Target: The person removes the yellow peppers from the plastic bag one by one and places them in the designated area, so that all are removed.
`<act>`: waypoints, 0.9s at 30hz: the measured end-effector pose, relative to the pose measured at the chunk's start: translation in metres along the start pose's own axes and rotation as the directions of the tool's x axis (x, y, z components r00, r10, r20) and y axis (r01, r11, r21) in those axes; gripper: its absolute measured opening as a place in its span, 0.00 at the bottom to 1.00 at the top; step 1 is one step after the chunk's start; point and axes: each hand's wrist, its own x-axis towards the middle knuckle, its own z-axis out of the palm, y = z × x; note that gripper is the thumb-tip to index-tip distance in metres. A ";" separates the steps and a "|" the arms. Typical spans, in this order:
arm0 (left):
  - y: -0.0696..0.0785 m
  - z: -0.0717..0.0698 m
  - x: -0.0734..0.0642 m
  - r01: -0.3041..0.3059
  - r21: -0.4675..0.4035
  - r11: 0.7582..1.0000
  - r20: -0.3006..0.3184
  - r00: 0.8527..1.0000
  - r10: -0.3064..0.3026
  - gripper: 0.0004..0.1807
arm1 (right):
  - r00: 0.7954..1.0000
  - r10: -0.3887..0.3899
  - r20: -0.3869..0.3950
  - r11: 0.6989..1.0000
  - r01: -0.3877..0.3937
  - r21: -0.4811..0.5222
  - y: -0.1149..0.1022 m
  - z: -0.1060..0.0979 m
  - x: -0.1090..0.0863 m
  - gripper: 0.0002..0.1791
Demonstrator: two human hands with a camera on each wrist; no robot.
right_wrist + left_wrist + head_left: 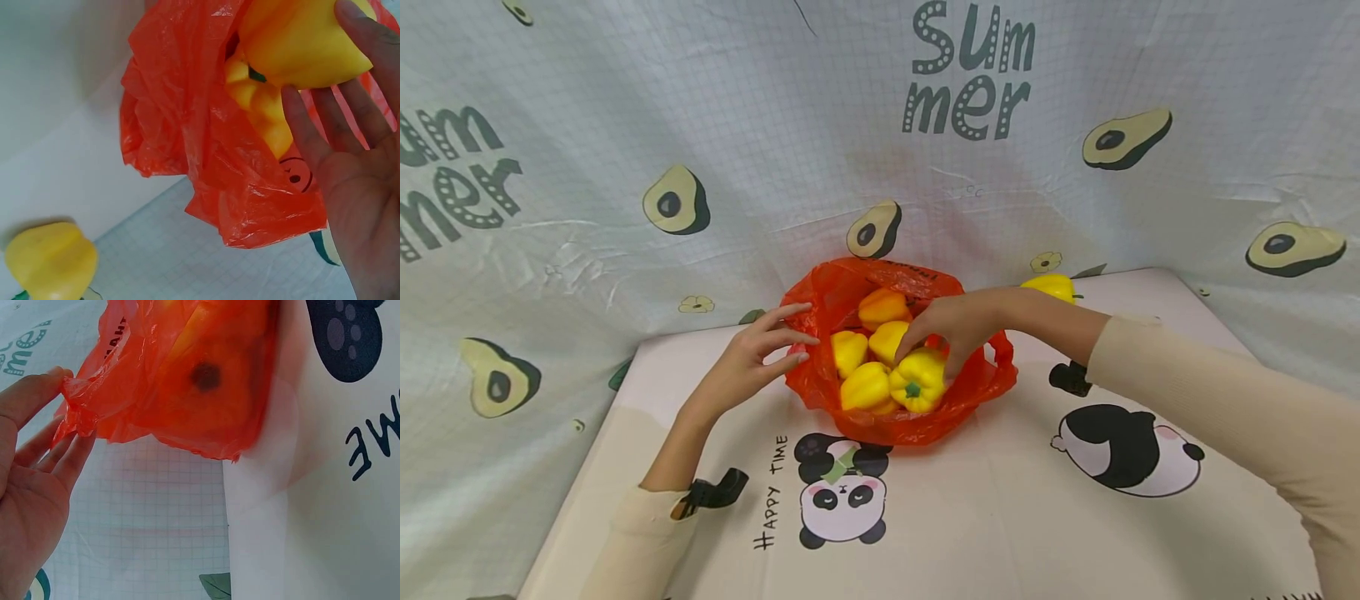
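Observation:
A red plastic bag (917,432) stands open on the table, holding several yellow bell peppers (865,387) and one more orange in tone (882,308). At the bag's left rim is my left hand (741,362); in the left wrist view its thumb and fingers pinch the crumpled red film (94,403). My right hand (958,323) reaches into the mouth of the bag from the right. Its thumb and fingertips hold a yellow bell pepper (300,44) from two sides, with the green stem facing the head camera.
Another yellow bell pepper (1051,287) lies outside the bag at the table's back edge, behind my right forearm. A white sheet printed with avocados (677,200) hangs behind the table. Panda pictures (842,504) are printed on the tabletop.

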 end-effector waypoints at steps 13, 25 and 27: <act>-0.001 0.000 0.000 0.010 0.009 1.000 0.004 1.000 -0.010 0.13 | 0.991 0.049 -0.127 0.993 -0.034 0.117 0.005 0.000 -0.019 0.35; 0.000 0.000 0.000 0.008 0.013 1.000 0.009 1.000 -0.008 0.13 | 0.968 -0.011 -0.249 0.984 0.055 0.171 0.010 0.015 -0.027 0.39; 0.000 0.000 0.000 0.006 0.016 1.000 0.009 1.000 -0.006 0.13 | 0.962 -0.018 -0.272 0.984 0.065 0.166 0.011 0.019 -0.028 0.38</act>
